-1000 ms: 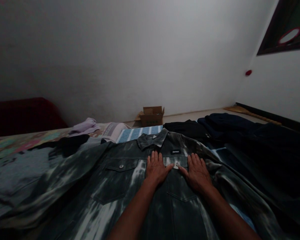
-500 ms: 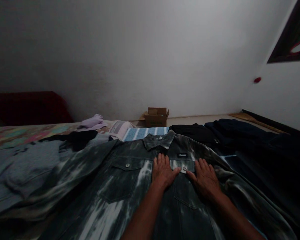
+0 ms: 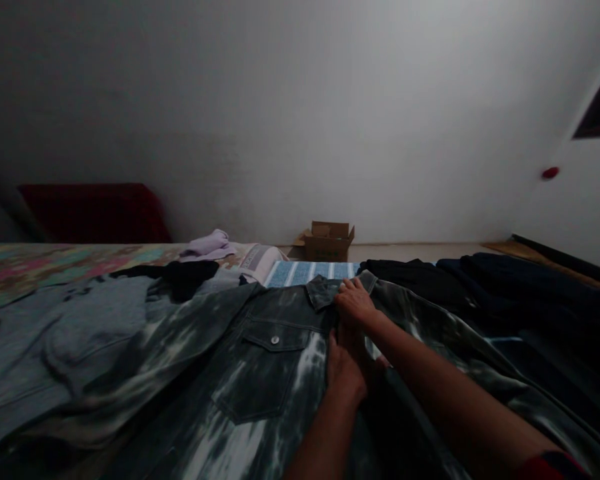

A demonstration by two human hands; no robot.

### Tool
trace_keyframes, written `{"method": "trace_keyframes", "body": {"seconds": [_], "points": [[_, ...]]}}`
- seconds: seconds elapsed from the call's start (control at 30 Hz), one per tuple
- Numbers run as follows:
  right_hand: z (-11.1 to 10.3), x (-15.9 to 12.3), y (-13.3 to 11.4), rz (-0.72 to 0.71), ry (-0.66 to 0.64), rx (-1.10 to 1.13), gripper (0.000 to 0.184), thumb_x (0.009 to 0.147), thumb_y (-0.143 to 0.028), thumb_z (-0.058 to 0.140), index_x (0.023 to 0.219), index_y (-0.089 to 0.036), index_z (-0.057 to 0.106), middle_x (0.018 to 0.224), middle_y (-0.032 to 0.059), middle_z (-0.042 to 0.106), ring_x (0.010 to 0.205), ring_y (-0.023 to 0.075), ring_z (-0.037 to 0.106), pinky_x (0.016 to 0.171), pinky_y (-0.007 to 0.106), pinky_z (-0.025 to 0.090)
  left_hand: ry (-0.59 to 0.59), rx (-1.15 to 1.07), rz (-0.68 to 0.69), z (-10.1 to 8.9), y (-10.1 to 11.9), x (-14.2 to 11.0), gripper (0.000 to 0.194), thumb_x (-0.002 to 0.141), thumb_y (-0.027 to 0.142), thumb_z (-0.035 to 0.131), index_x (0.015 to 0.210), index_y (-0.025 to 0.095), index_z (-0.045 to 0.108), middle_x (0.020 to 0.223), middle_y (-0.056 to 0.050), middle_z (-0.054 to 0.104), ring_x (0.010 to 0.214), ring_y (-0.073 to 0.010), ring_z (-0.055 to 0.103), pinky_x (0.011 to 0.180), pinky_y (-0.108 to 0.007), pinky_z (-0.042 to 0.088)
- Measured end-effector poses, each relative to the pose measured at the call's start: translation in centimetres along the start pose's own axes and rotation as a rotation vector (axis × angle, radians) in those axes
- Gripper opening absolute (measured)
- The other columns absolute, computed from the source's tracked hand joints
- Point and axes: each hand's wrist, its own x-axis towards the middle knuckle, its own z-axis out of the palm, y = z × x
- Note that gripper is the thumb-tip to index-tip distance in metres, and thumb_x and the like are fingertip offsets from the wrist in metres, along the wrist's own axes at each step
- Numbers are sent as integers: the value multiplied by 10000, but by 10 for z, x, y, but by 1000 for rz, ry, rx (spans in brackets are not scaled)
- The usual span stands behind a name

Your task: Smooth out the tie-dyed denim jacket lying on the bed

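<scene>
A dark grey-green denim jacket with whitish tie-dye streaks lies spread front up, its collar away from me. My right hand is at the collar's opening, fingers curled and closed on the cloth there. Just below it, my left hand rests on the front near the button edge, its thumb stretched out to the right. Part of its fingers is in shadow behind my right hand and wrist. My right forearm covers the chest pocket and label on that side. The other pocket flap shows a metal button.
Grey clothing lies at the left, dark folded clothes at the right. A blue striped cloth and a lilac cloth lie beyond the jacket. An open cardboard box stands by the wall.
My right hand has gone from lying flat by the chest pocket up and left to the collar, its fingers curling. My left hand has slid slightly down the front. The view has turned left.
</scene>
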Motion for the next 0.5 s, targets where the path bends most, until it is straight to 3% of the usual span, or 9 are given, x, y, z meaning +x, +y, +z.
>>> {"method": "trace_keyframes", "body": {"seconds": [0.1,0.23,0.5], "points": [[12,15,1,17,-91,-31,197,922,-276,507,982,-150,647,1056,73,636,1096,233,526,1010,486,313,6,-1,7,2,-2,-1,766,802,393,453,1476,148,184,1523,-104,247,1402,-338,107,1110,-505,158],[16,27,2,9,-176,-63,287,898,-362,567,1087,-147,590,1117,72,597,1000,211,579,890,449,457,20,0,7,3,-2,0,768,809,401,450,1469,110,188,1524,-128,227,1403,-344,79,1113,-501,150],[14,29,1,-41,-205,-72,308,900,-347,567,1131,-145,569,1140,85,580,988,210,581,854,425,485,-18,-8,-1,-1,0,1,759,815,424,440,1471,132,194,1524,-123,236,1404,-341,97,1110,-518,137]]}}
